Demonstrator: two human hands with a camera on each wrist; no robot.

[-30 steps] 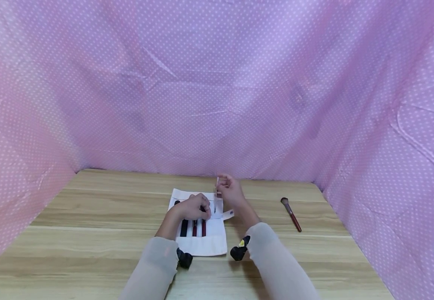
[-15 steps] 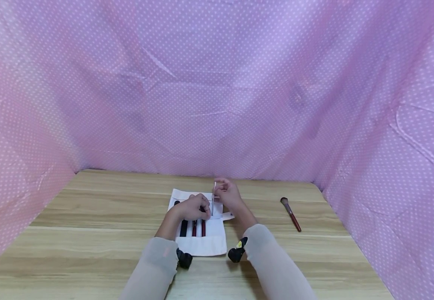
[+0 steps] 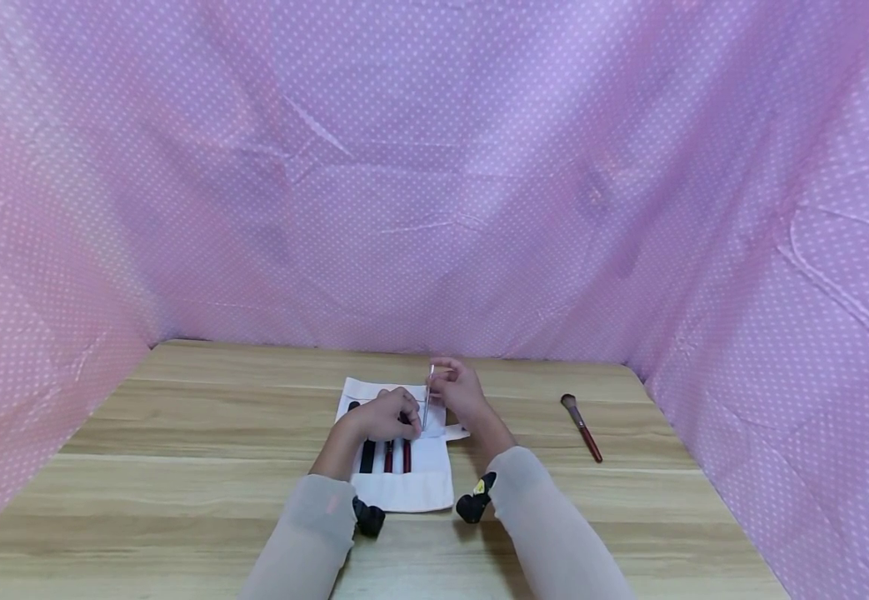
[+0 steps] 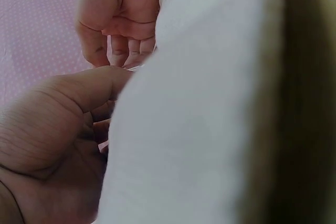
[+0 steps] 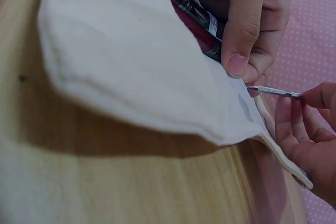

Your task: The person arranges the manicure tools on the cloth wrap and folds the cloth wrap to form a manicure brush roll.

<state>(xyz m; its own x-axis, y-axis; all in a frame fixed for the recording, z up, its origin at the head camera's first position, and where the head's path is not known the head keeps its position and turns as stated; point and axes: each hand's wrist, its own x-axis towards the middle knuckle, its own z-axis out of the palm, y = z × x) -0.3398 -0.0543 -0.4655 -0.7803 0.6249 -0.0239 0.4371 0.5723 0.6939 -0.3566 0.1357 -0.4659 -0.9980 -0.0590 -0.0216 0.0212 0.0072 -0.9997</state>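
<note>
An off-white cloth brush roll [image 3: 412, 493] lies unfolded on the table, with dark- and red-handled brushes [image 5: 195, 22] tucked under its white elastic. My left hand [image 3: 392, 415] pinches the roll's elastic edge between thumb and fingers, seen closest in the right wrist view. Between the thumb and fingertips of my right hand [image 3: 460, 393] is a thin silver metal tool [image 5: 275, 92] with a textured shaft. The tool slants down, its lower tip right at the elastic beside my left thumb. Cloth fills much of the left wrist view and hides the left fingertips.
A loose makeup brush [image 3: 582, 429] with a red handle lies on the wooden table [image 3: 179, 467], right of the roll. The roll's snap strap [image 3: 456, 432] sticks out to the right. Pink dotted cloth [image 3: 434, 208] hangs around the table's back and sides.
My right hand has moved slightly down and left, bringing the silver tool's tip nearer to my left fingertips, then stays nearly still. My left hand has kept its place.
</note>
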